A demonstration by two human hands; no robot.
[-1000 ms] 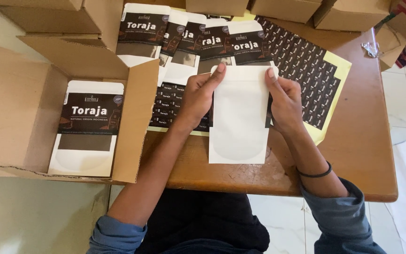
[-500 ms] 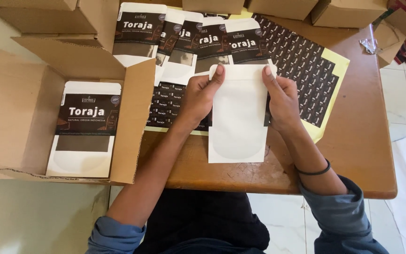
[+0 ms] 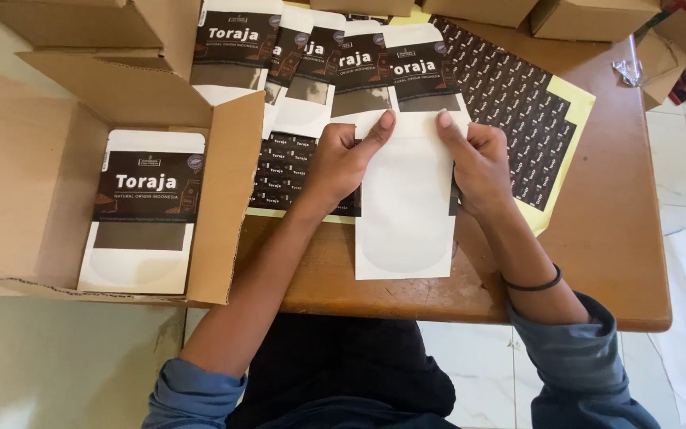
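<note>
Brown wooden table, pale tiled floor, daylight.

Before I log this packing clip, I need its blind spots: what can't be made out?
Head view only:
- Front of the white pouch: it faces the table.
- Sticker sheet: partly covered by left hand, right hand and the pouch row.
- Cardboard box: its bottom lies under a labelled pouch.
- Small metal item: too small to identify.

Both hands hold a plain white pouch above the wooden table.
</note>
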